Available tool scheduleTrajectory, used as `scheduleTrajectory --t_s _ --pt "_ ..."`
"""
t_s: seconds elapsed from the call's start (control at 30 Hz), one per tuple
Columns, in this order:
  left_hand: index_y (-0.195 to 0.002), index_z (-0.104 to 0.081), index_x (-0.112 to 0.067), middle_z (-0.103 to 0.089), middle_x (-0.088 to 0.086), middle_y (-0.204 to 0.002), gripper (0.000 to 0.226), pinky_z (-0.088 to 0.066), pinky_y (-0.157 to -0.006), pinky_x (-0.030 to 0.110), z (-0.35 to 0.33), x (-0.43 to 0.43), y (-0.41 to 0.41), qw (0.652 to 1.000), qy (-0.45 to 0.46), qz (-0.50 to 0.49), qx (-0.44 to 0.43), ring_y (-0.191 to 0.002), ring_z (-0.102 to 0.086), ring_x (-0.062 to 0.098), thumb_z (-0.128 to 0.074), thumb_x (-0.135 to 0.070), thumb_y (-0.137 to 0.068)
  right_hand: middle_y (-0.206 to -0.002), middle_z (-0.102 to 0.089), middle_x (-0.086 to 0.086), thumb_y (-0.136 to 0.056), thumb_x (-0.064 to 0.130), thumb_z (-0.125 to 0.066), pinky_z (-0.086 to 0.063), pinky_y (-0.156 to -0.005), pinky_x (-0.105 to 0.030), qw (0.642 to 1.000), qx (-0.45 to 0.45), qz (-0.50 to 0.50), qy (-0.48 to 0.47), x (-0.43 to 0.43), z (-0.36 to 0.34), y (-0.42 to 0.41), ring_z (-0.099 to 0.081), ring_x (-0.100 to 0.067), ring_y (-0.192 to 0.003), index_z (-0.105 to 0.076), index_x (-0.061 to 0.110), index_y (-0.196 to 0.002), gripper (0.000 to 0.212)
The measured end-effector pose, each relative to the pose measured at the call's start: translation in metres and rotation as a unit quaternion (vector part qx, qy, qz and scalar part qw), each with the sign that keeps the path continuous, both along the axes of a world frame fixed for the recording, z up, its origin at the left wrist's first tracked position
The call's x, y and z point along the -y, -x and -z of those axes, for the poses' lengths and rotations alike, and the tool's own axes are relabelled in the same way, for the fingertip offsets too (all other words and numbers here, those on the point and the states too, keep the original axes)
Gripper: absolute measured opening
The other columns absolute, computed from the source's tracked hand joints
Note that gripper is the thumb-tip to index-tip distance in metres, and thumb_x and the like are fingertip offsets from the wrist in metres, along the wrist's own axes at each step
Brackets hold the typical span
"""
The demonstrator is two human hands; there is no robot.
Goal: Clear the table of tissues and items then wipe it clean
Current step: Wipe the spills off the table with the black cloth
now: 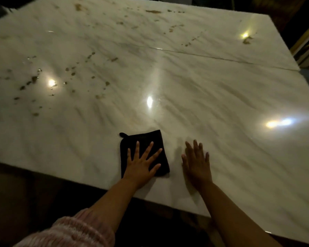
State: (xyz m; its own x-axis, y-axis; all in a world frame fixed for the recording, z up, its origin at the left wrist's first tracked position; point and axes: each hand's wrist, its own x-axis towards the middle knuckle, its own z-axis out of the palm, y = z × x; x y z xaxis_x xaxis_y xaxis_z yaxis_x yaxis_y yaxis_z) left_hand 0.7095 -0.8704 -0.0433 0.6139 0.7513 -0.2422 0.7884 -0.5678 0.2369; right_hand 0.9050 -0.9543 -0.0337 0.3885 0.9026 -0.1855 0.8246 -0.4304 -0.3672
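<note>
From the head view, our left hand lies flat on the cloth. Its fingers are straight and spread, pressing down and gripping nothing. The black cloth is folded into a square under these fingers, near the table's close edge, and a small loop sticks out at its far left corner. A pink sleeve covers that forearm.

Our right hand is just right of the cloth and apart from it. Its fingers are straight, close together and holding nothing. We cannot tell whether the palm touches the marble or sits just above it.

Well beyond our left fingertips, to the far left, brown stains dot the marble, and more are scattered along the far edge. A seam crosses the top far ahead of our right fingers. Bright reflections shine between the fingers and the seam.
</note>
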Motion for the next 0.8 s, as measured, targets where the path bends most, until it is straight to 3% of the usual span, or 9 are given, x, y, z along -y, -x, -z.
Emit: scheduleTrajectory --t_s 0.1,0.27,0.4,0.63,0.73,0.8 --pt "-0.115 0.039 -0.065 0.035 -0.016 -0.143 0.062 0.038 -0.095 0.042 0.001 -0.001 0.029 0.999 0.012 -0.034 0.017 -0.133 0.035 0.028 0.032 -0.08 -0.055 -0.157 0.015 0.004 -0.1 0.045 -0.019 0.011 -0.115 -0.037 0.999 0.001 -0.033 0.016 -0.009 -0.009 0.016 0.025 -0.008 -0.137 0.002 0.032 -0.149 0.055" --pt "-0.118 0.034 -0.067 0.025 -0.016 -0.148 0.059 0.031 -0.101 0.045 0.004 -0.018 0.073 0.998 0.001 -0.058 0.033 -0.136 0.03 0.029 0.025 -0.081 -0.061 -0.157 0.015 0.003 -0.101 0.043 -0.021 0.01 -0.116 -0.038 0.997 0.0 -0.073 0.018 -0.043 -0.016 0.048 0.024 -0.011 -0.139 0.002 0.033 -0.149 0.054" --pt "-0.117 0.036 -0.067 0.027 -0.016 -0.147 0.061 0.026 -0.104 0.047 0.006 -0.05 0.126 0.996 -0.009 -0.086 0.022 -0.135 0.032 0.027 0.029 -0.081 -0.058 -0.158 0.011 0.004 -0.101 0.043 -0.022 0.008 -0.117 -0.039 0.996 -0.016 -0.09 0.002 -0.087 -0.016 0.092 0.019 -0.013 -0.143 -0.002 0.034 -0.15 0.054" --pt "-0.132 0.02 -0.057 0.03 -0.016 -0.146 0.087 0.014 -0.111 0.052 0.001 -0.15 0.27 0.99 0.0 -0.144 0.0 -0.139 0.026 0.024 0.032 -0.083 -0.05 -0.158 0.012 0.004 -0.101 0.043 -0.023 0.011 -0.115 -0.041 0.995 -0.017 -0.097 -0.014 -0.203 -0.013 0.193 0.021 -0.014 -0.142 -0.003 0.035 -0.149 0.053" --pt "-0.135 0.017 -0.054 0.029 -0.018 -0.146 0.084 0.015 -0.111 0.052 0.001 -0.217 0.354 0.979 0.001 -0.201 -0.021 -0.141 0.023 0.025 0.018 -0.087 -0.058 -0.158 0.013 0.003 -0.101 0.042 -0.022 0.009 -0.116 -0.047 0.997 -0.022 -0.073 0.014 -0.257 -0.005 0.237 0.019 -0.018 -0.143 -0.001 0.036 -0.149 0.053" --pt "-0.14 0.013 -0.051 0.024 -0.017 -0.15 0.067 0.012 -0.112 0.053 -0.002 -0.256 0.408 0.963 0.0 -0.267 -0.04 -0.142 0.02 0.027 -0.005 -0.078 -0.08 -0.158 0.013 0.002 -0.1 0.046 -0.019 0.009 -0.115 -0.052 0.998 0.0 -0.044 0.037 -0.278 0.002 0.256 0.017 -0.019 -0.144 0.0 0.036 -0.149 0.053"
